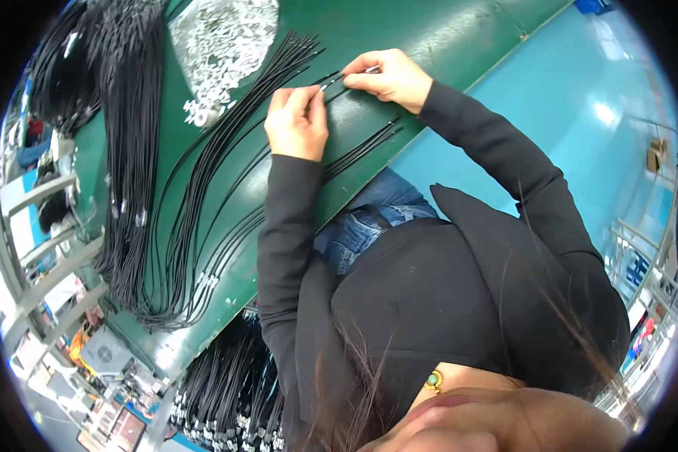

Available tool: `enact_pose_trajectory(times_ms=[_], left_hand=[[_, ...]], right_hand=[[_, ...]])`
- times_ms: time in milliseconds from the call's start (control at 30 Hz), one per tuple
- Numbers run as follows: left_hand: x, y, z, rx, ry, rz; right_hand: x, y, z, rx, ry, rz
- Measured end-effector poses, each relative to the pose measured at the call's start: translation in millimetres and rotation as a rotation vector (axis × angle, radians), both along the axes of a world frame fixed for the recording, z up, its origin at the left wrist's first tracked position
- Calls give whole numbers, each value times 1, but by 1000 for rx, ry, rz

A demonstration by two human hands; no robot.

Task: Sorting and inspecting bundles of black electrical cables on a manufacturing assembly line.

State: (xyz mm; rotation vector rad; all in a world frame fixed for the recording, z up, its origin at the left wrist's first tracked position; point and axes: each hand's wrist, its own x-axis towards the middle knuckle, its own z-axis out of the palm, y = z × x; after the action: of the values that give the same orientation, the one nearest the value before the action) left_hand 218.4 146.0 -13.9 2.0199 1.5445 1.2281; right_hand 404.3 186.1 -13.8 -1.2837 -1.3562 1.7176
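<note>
My left hand (297,124) is closed, thumb and fingers pinching a thin black cable (332,80) near its end. A tiny white piece shows at these fingertips; its kind is too small to tell. Just to the right, my right hand (393,78) is closed in a pinch on the tip of the same cable. A small dark, shiny bit shows between its fingers, partly hidden. Beside my left hand lies a loose bundle of black cables (217,147), curving away to the lower left. More cables (365,147) pass under my left wrist, their ends near the table edge.
A clear bag of small white parts (226,49) lies open on the green table (429,45), some parts spilled at its mouth. Thick black cable bundles (132,135) cover the table's left. More cables (230,384) hang below the near edge. Beyond the right edge is blue floor (572,90).
</note>
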Motion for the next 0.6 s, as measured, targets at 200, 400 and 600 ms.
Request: enact_pose_trajectory(times_ms=[200, 400, 600], left_hand=[[-1, -1, -4, -24, 19, -22], [0, -3, -5, -8, 65, -99], [7, -4, -1, -26, 30, -70]], right_hand=[[1, 0, -7, 171, -56, 39], [6, 8, -19, 528, -152, 170], [-4, 7, 14, 212, -167, 322]])
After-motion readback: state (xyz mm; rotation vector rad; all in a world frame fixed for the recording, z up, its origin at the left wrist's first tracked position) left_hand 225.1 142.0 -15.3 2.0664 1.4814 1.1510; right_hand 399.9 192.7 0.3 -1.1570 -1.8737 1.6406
